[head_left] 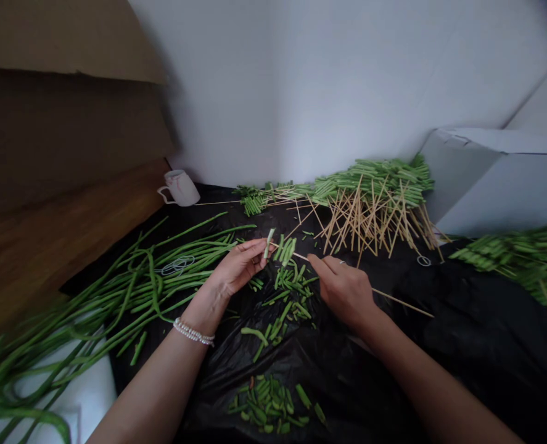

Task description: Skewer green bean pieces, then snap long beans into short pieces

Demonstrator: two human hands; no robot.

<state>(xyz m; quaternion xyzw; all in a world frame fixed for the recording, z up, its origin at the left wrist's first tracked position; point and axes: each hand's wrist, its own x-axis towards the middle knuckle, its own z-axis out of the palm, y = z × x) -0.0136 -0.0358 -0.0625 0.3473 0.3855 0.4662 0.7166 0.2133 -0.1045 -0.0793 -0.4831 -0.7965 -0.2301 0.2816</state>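
Observation:
My left hand (pixel 239 266) pinches a short cut piece of green bean (pixel 269 242) at the tip of a thin wooden skewer (pixel 400 302). My right hand (pixel 342 287) is closed around that skewer, which runs back past my wrist to the right. A few bean pieces (pixel 286 250) sit threaded on the skewer between my hands. Below them, loose cut bean pieces (pixel 288 296) lie scattered on the black plastic sheet (pixel 462 345).
Long uncut green beans (pixel 129 290) lie in a heap at the left. Finished bean skewers (pixel 375 197) are piled at the back, more (pixel 518 256) at the right. A white mug (pixel 179 187), a grey box (pixel 499 179), rubber bands (pixel 177 265) and a pile of cut pieces (pixel 271 404) are nearby.

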